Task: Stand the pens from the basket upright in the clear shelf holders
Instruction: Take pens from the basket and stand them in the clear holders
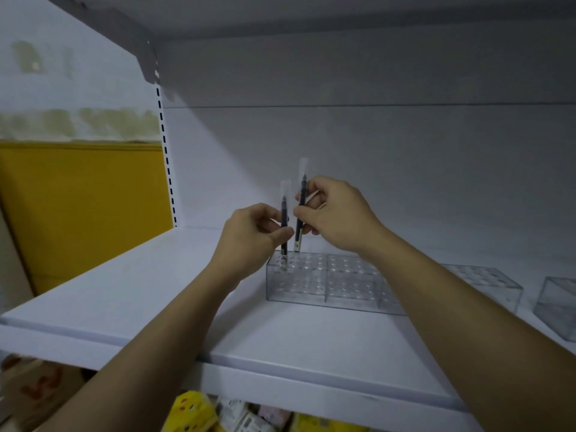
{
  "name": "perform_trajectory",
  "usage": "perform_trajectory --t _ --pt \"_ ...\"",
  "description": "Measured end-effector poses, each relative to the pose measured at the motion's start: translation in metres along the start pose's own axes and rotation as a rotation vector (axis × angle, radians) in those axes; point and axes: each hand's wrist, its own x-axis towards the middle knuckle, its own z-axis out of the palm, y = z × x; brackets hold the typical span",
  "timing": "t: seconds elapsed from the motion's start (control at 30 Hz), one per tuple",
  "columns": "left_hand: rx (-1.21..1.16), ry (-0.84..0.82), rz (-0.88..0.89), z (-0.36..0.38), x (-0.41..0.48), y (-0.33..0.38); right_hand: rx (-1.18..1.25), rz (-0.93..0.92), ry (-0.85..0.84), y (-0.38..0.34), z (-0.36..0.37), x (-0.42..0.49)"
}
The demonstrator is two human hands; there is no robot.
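Note:
Two dark pens in clear sleeves are held upright over a clear holder (324, 280) with rows of round holes on the white shelf (149, 285). My left hand (249, 235) pinches the left pen (284, 219), whose lower end is down in a hole at the holder's back left corner. My right hand (336, 213) pinches the right pen (301, 204), and its tip hangs just above the holder's back edge. The basket is out of view.
A second clear holder (486, 282) stands to the right behind my right forearm, and a clear box (558, 304) sits at the far right. The shelf's back wall is close behind. Colourful packets (193, 413) lie on the level below. A yellow panel (81, 207) is at left.

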Motion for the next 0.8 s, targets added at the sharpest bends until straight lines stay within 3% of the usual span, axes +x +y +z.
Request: perform_trajectory --t 0.13,0.3,0.5,0.8 --pt "-0.071 0.035 -0.036 -0.001 -0.004 -0.007 -0.067 0.016 -0.112 0.006 0.009 -0.006" --pt "-0.079 0.053 -0.008 0.002 -0.007 -0.012 -0.087 0.010 -0.111 0.012 0.011 -0.010" --pt "0.057 0.032 0.129 0.005 -0.009 -0.010 -0.123 -0.008 -0.098 0.012 0.011 -0.015" --pt "0.184 -0.001 0.167 0.007 -0.013 -0.011 -0.188 0.042 -0.184 0.016 0.005 -0.018"
